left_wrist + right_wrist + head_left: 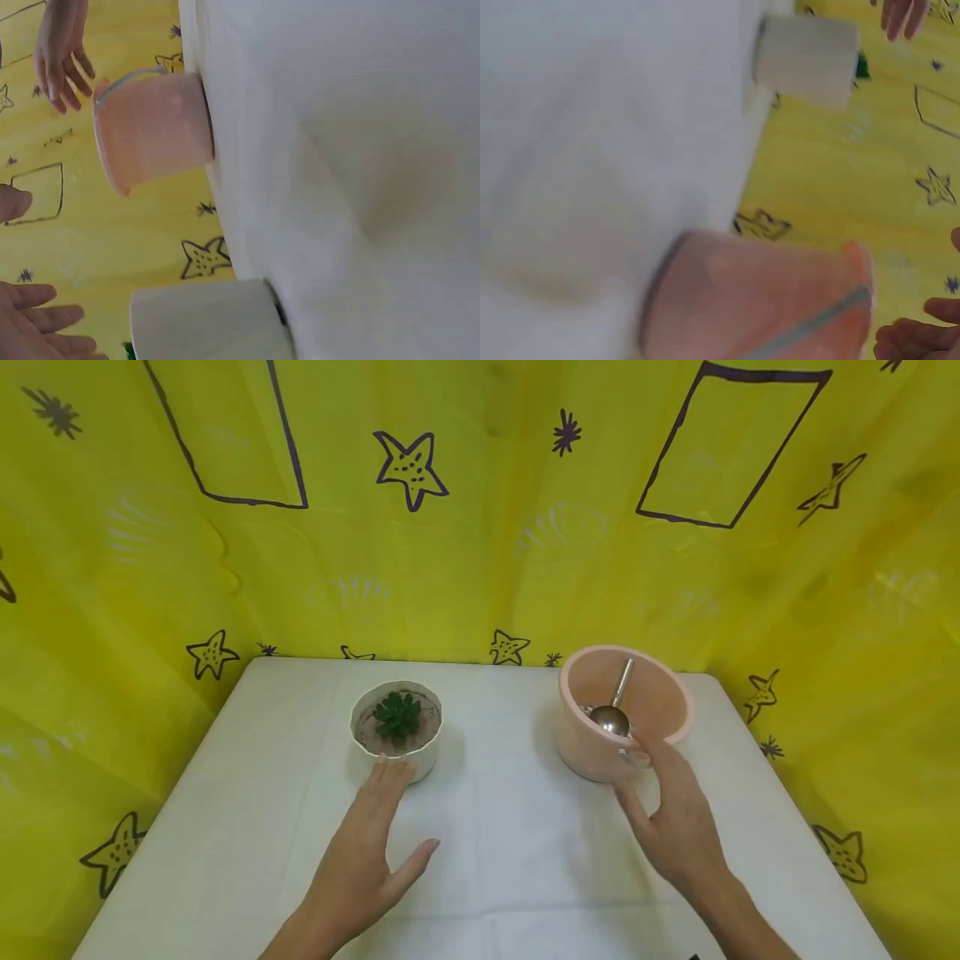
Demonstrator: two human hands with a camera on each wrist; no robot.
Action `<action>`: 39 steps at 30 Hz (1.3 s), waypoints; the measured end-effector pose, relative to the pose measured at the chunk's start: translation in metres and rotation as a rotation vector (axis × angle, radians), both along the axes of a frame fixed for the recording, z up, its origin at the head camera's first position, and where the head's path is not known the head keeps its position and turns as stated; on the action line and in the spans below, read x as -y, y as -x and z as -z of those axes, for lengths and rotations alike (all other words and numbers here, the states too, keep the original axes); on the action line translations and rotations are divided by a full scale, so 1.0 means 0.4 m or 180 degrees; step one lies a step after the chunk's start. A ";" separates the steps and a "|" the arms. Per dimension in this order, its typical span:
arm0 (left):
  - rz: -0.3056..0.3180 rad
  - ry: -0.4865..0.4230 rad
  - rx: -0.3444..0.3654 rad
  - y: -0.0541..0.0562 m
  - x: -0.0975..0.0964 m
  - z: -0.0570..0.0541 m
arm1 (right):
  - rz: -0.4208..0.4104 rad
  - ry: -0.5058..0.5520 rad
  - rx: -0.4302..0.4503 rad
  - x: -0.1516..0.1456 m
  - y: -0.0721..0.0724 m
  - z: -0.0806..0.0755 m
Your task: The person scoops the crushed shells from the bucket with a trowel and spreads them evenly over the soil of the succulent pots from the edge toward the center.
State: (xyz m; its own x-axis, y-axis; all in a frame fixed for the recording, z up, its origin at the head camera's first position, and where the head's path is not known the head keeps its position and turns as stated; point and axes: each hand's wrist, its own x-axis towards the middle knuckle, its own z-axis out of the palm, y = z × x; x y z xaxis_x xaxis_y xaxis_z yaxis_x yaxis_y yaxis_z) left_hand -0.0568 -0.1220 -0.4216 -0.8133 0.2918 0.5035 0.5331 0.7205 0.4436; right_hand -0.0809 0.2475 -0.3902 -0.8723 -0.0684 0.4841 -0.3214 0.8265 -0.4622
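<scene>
On the left of the white table in the head view, a white pot (422,762) holds a small green succulent (397,716) in pale soil. My left hand (358,856) is at the pot's near side, fingers straight and thumb spread, gripping nothing. A pink bucket (581,745) stands to the right. Inside it lies a metal ladle (611,720), its round bowl low and its handle leaning on the far wall. My right hand (675,818) hovers by the bucket's near rim, fingers loosely bent and holding nothing. The bucket's grey handle (810,324) hangs across its side in the right wrist view.
A white cloth (480,852) with creases covers the table. Behind and at both sides hangs a yellow curtain (465,568) printed with dark starfish and frames. The pot and bucket stand apart, with the cloth between them.
</scene>
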 end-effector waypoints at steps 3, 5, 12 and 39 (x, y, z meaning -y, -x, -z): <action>0.0345 -0.0369 0.0191 0.021 -0.030 -0.020 | 0.0031 0.0202 0.0205 -0.025 0.044 -0.049; 0.0511 -0.0589 0.0377 0.035 -0.056 -0.032 | -0.0010 0.0332 0.0458 -0.042 0.076 -0.077; 0.0843 -0.0795 0.0627 0.099 -0.160 -0.047 | -0.0012 0.0405 0.1476 -0.088 0.200 -0.133; 0.0924 -0.1441 0.1450 0.347 -0.462 -0.004 | 0.0087 0.1517 0.2229 -0.117 0.451 -0.079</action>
State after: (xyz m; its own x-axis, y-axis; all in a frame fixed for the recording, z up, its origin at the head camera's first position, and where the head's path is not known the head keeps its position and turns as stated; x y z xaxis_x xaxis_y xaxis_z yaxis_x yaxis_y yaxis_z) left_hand -0.1957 0.0629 -0.4201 -0.8930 0.3711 0.2545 0.3658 0.2691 0.8910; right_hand -0.2614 0.2941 -0.3585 -0.9799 0.0314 -0.1969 0.1863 0.4961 -0.8481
